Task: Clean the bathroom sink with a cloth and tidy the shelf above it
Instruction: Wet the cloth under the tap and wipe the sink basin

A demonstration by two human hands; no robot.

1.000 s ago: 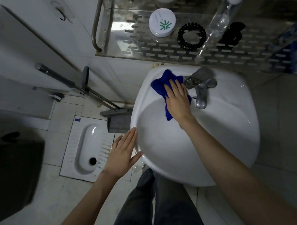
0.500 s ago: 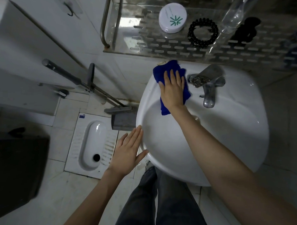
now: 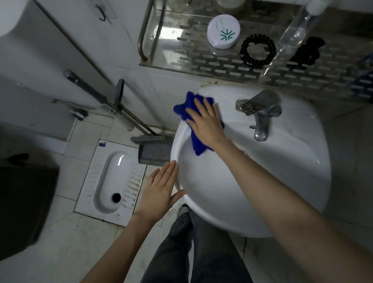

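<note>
Right hand (image 3: 205,121) flat, fingers spread, pressing blue cloth (image 3: 197,144) on sink (image 3: 288,180) rim, upper centre. Left hand (image 3: 160,191) open, empty, touching rim's left edge.

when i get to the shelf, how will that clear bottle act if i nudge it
The clear bottle looks tall and narrow, so a nudge would probably tip it. It seems mostly empty, so likely light. It stands close beside the black hair tie on the slotted metal shelf, and might knock it if it falls.

right hand (image 3: 205,121) slid the blue cloth (image 3: 196,128) leftward along the rim.
</note>
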